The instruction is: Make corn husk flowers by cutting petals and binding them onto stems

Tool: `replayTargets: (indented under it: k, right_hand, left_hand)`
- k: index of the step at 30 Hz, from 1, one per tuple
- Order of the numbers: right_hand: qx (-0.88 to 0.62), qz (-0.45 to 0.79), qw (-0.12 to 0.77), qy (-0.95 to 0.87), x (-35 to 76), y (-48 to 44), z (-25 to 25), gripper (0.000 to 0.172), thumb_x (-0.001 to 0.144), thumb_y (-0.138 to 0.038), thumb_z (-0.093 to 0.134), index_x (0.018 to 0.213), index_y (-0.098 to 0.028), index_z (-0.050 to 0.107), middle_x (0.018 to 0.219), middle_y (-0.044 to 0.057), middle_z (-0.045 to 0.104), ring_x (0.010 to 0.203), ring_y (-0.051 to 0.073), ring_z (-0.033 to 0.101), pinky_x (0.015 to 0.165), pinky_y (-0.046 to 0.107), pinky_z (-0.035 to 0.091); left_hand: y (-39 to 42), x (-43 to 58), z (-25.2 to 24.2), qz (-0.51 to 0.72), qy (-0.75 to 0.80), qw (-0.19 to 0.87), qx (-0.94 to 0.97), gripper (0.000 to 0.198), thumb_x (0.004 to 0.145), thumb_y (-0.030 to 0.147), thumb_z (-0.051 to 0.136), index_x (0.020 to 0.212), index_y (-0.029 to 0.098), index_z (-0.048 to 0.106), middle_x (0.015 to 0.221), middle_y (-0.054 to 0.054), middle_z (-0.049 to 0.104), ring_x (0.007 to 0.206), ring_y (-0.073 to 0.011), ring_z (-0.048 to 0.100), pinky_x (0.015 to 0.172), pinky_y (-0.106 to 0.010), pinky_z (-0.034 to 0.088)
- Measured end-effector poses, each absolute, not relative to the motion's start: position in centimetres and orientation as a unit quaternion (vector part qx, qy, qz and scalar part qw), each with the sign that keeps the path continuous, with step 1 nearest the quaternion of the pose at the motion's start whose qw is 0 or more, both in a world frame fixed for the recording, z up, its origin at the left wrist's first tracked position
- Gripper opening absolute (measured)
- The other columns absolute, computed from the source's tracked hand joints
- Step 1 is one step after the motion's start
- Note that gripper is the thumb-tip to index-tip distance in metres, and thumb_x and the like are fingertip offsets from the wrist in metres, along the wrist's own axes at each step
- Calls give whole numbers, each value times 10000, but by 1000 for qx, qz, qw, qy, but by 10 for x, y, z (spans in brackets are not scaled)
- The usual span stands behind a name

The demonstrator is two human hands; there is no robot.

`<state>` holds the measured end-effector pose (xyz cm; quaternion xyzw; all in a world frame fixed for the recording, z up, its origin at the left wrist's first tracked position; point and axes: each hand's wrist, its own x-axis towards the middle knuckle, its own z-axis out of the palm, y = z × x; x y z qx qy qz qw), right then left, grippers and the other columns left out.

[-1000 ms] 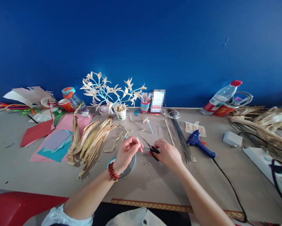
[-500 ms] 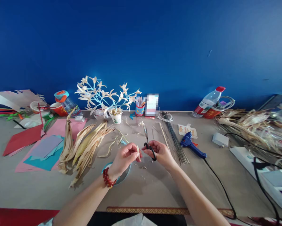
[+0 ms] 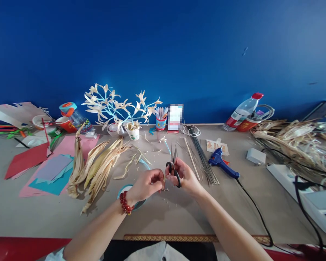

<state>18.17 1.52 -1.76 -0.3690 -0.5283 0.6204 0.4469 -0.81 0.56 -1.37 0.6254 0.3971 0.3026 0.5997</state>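
Note:
Scissors with black handles [image 3: 177, 177] are in my right hand [image 3: 187, 178], their blades parted and pointing away from me. My left hand [image 3: 149, 185], with a red bead bracelet on the wrist, is closed in a pinch on a small pale strip of corn husk [image 3: 164, 178], mostly hidden by the fingers. The fingertips of both hands are close together at this strip. Just beyond the blades lies a single husk flower on a blue stem [image 3: 167, 145]. Under my left wrist is a round blue-rimmed dish [image 3: 122, 189], partly covered. Small husk scraps lie on the table below my hands.
Dried corn husks [image 3: 104, 168] and coloured paper [image 3: 54, 174] lie left. Husk flowers on blue branches [image 3: 119, 107] stand in a white cup [image 3: 133, 133]. To the right are thin wires [image 3: 206, 163], a blue glue gun [image 3: 223, 163] with its cord, and a bottle [image 3: 240, 112].
My left hand has turned inward and the husk strip now shows less. The scissors have tilted more upright and their blades are wider apart. The view has shifted slightly.

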Motion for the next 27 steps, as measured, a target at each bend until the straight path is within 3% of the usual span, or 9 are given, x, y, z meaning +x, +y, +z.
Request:
replayTargets:
  k: [7, 12, 19, 27]
  right_hand:
    - [-372, 621, 449, -523, 179, 15, -23, 365, 712, -304, 774, 926, -213, 492, 894, 19, 634, 623, 110, 527, 454, 200, 409]
    - [-371, 613, 457, -527, 177, 14, -20, 362, 674, -261, 802, 857, -205, 494, 784, -13, 612, 657, 113, 549, 562, 216, 422]
    - [-372, 612, 473, -513, 176, 14, -18, 358, 649, -219, 803, 837, -207, 499, 766, -16, 618, 642, 109, 534, 547, 212, 387]
    - [-352, 639, 495, -472, 171, 9, -20, 379, 703, -324, 799, 866, -220, 473, 757, -23, 611, 551, 89, 479, 476, 207, 353]
  left_hand:
    - [6, -8, -6, 302, 412, 560, 652, 70, 743, 135, 492, 696, 180, 520, 651, 11, 585, 623, -129, 540, 599, -242, 409]
    - [6, -9, -8, 292, 406, 565, 656, 73, 746, 129, 499, 702, 178, 530, 681, 2, 611, 639, -128, 539, 610, -242, 410]
    - [8, -8, -8, 408, 423, 588, 556, 90, 836, 243, 582, 774, 178, 570, 685, 10, 605, 653, -127, 579, 659, -252, 457]
    - [2, -2, -12, 440, 373, 595, 559, 161, 888, 312, 622, 825, 166, 597, 772, -15, 620, 723, -138, 616, 714, -262, 490]
